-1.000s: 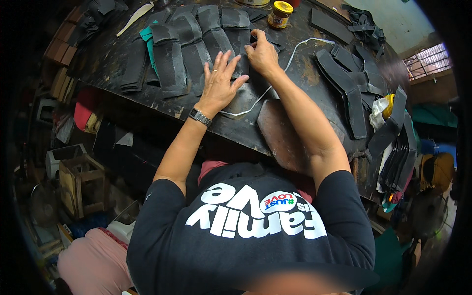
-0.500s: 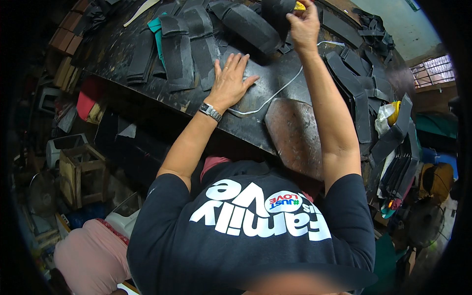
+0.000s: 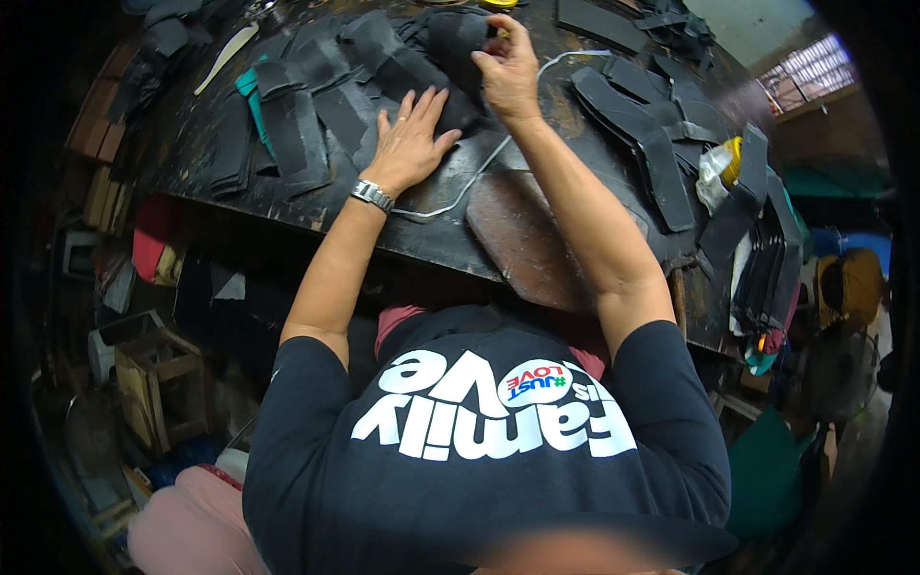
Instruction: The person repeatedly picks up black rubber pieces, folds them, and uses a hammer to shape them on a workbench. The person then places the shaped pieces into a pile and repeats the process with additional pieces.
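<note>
My left hand, with a watch and a ring, lies with spread fingers at the near edge of overlapping black sheet pieces. Farther and to the right, my right hand is closed in a pinch beside a dark, curved piece. A bit of yellow shows between its thumb and fingers, but what it grips is not clear. A pale cord curves over the black table below both hands. Under my right forearm lies a worn brown board.
More black cut pieces are stacked at the right, near a white bag. At the left, a teal strip sits among black pieces, with a pale curved blade-like strip farther back. A wooden stool stands below left.
The whole view has shifted, so table and hands appear farther left. My left hand stays spread and its fingers now reach the black pieces. The right hand remains closed beside the dark piece.
</note>
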### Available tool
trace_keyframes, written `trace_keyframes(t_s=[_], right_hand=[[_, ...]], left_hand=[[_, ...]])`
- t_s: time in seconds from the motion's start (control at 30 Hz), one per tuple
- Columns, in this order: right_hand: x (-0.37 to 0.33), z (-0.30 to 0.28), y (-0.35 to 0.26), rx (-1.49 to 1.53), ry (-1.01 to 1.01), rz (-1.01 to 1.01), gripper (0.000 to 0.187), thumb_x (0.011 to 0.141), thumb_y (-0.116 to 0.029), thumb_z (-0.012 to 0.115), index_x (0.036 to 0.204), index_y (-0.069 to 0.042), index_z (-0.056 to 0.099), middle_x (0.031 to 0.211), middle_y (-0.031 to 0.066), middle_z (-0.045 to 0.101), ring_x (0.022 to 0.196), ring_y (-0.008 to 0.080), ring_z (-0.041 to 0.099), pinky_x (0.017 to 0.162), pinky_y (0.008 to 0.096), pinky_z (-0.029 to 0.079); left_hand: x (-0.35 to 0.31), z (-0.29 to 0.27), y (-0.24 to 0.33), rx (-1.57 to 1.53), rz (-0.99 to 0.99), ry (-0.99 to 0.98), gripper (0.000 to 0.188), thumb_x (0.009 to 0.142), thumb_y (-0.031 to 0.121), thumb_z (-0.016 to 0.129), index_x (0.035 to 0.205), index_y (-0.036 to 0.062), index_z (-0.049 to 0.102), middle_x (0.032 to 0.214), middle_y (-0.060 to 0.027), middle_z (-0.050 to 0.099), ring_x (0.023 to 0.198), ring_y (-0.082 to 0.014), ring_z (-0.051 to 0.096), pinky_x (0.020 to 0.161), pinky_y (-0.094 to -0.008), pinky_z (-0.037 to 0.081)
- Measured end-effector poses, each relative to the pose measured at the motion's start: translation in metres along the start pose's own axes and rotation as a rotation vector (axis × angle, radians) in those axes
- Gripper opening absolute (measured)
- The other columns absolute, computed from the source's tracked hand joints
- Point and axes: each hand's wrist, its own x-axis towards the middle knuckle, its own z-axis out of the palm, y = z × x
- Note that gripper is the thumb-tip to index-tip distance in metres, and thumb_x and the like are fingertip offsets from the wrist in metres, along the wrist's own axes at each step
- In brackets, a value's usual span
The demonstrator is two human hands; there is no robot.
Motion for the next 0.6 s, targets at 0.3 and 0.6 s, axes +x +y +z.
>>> trace_keyframes(t_s=[0.3, 0.6], right_hand=[[0.016, -0.065, -0.076, 0.494, -0.12, 0.188, 0.054, 0.085, 0.004, 0.061, 0.137, -0.004, 0.052, 0.125, 0.0046, 0.06, 0.111, 0.0161, 0.061, 0.096, 0.0307, 0.05], [-0.128, -0.221, -0.115, -0.387, -0.612, 0.514, 0.051, 0.077, 0.006, 0.054, 0.123, -0.011, 0.07, 0.09, 0.008, 0.066, 0.086, 0.0198, 0.061, 0.083, 0.032, 0.05]], left_hand=[[0.01, 0.01, -0.02, -0.149, 0.077, 0.041, 0.052, 0.099, 0.043, 0.063, 0.142, 0.0138, 0.057, 0.148, -0.0087, 0.055, 0.14, -0.0316, 0.048, 0.113, -0.0621, 0.031], [0.018, 0.01, -0.045, -1.385, -0.061, 0.5, 0.021, 0.101, 0.008, 0.065, 0.121, 0.0024, 0.069, 0.092, -0.0012, 0.066, 0.065, -0.003, 0.052, 0.057, -0.0175, 0.038]])
